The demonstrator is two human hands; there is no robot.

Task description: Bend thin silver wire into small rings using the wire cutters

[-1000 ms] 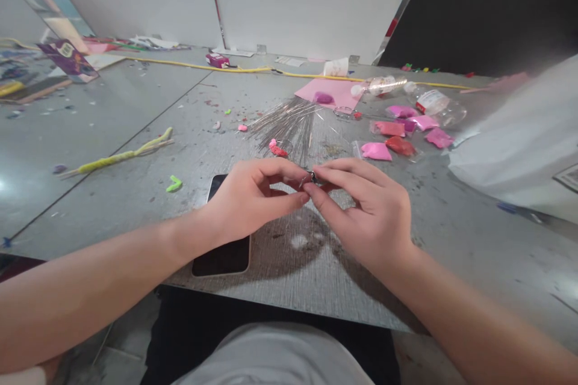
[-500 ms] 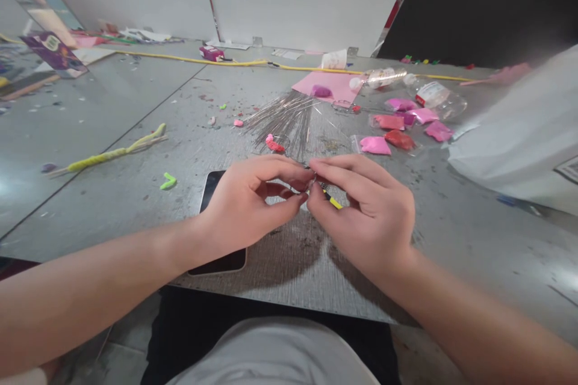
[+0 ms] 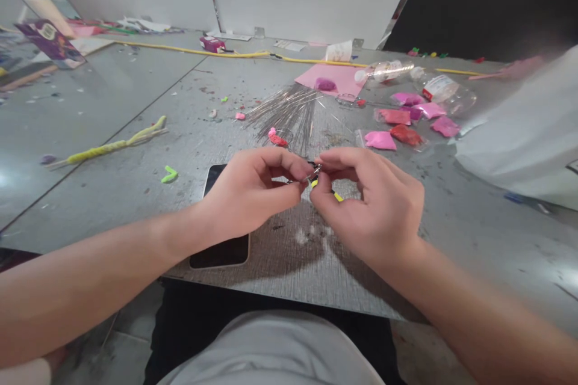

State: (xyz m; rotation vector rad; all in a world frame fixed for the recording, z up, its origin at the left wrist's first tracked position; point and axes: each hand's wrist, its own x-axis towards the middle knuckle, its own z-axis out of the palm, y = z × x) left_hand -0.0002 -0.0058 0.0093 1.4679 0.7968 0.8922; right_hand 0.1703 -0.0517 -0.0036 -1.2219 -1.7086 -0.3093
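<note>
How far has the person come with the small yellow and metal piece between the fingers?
Done: nothing finished shows on the table. In hand: the left hand and right hand pinch a small yellow and metal piece together above the phone. Left: the bundle of thin wires and pink clay packets lie unused.

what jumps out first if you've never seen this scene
Two bare hands meet at the centre over the grey scratched tabletop: the left hand and right hand pinch a tiny metal-and-yellow piece between their fingertips. Just behind them fans a bundle of thin silver wires, with small clear bags of pink and red clay to the right. A dark smartphone lies flat under the left wrist.
</note>
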